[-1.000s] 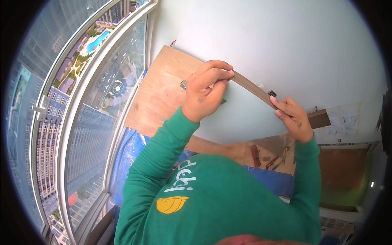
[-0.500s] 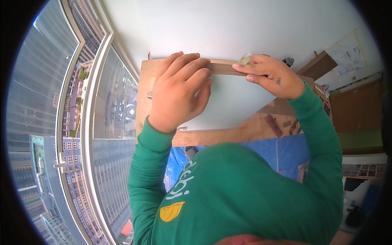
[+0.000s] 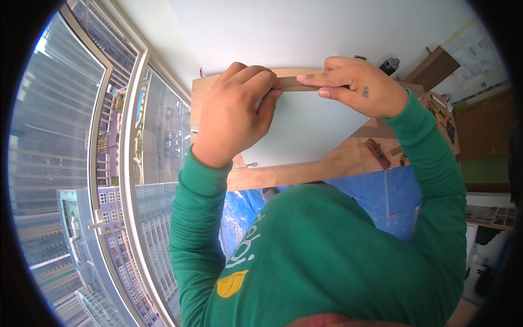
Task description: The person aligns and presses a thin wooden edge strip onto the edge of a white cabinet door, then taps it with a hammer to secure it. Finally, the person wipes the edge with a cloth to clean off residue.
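A brown wooden strip (image 3: 290, 84) runs along the far edge of a pale, smooth panel (image 3: 310, 128) on a wooden bench (image 3: 283, 177). My left hand (image 3: 235, 114) is closed over the strip's left part, fingers bent across the far side and thumb against the near side. Farther right, my right hand (image 3: 364, 88) pinches the same strip, its index finger laid along the top and the thumb below. Both hands cover parts of the strip, so its ends are hidden. A small metal fitting (image 3: 251, 165) shows at the panel's near left corner.
A dark reddish wooden block (image 3: 377, 153) lies on the bench at right, with hand tools (image 3: 440, 114) beyond it. A wooden board (image 3: 433, 68) leans near the wall. Blue sheeting (image 3: 376, 199) hangs or lies below the near edge. Tall windows (image 3: 128, 163) line the left side.
My left fingers have curled down onto the strip, with the thumb now touching it. The right index finger has shifted left along it. The small clear bottle by my right hand is out of sight.
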Demonstrator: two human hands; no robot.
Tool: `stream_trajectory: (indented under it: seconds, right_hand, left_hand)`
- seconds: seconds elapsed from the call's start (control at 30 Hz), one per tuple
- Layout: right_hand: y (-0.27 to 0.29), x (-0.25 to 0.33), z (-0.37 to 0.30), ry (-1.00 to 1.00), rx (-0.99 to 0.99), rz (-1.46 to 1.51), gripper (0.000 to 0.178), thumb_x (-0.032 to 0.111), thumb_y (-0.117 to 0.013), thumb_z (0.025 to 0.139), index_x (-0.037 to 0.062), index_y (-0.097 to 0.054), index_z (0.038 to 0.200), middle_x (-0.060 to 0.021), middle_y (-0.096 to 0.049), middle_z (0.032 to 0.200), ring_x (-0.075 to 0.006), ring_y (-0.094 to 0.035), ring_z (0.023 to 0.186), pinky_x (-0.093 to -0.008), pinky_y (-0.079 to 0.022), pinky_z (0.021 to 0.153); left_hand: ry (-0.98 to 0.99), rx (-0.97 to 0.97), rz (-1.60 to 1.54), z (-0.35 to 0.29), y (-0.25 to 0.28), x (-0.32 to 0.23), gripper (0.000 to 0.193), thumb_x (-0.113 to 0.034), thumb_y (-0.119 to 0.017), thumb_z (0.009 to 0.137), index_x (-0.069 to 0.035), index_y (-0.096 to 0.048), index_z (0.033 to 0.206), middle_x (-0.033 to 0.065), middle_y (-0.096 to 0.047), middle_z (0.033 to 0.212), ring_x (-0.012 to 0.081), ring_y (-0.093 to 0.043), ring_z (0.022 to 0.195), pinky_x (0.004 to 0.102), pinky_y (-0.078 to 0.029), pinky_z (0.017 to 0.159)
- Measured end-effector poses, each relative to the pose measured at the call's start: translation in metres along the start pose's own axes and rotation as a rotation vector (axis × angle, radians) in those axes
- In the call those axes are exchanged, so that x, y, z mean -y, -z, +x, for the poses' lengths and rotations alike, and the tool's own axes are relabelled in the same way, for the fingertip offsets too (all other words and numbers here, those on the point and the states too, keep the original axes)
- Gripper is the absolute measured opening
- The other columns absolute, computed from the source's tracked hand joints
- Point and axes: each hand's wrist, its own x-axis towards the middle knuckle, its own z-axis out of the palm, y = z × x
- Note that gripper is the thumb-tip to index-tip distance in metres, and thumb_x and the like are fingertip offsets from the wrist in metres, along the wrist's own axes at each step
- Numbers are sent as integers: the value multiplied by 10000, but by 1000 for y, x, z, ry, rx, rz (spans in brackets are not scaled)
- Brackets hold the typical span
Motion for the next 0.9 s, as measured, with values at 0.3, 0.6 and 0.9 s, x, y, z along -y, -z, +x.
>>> stream_trajectory:
  seconds: [0.3,0.6,0.9]
  right_hand:
    - [5,6,-3,-41,6,-55,351,190,-671,990,142,-726,1333,-90,-565,889,-264,-577,820,-396,-483,757]
    - [37,10,-18,-11,-21,-227,448,193,-751,925,83,-691,1355,-85,-548,886,-257,-513,808,-387,-450,744]
    - [48,-14,-50,-126,-29,-53,449,347,-779,928,13,-749,1227,-145,-688,900,-263,-632,821,-393,-505,754]
  left_hand:
    - [57,48,-88,19,-26,-20,72,-53,-738,858,-67,-698,916,74,-688,840,315,-654,795,429,-541,709]
    - [53,24,-74,12,-25,-24,93,-52,-783,864,-73,-754,950,81,-753,957,281,-706,852,389,-560,743]
    - [55,-12,-80,9,-30,-27,90,-63,-771,844,-112,-769,920,50,-720,908,285,-671,832,399,-553,726]
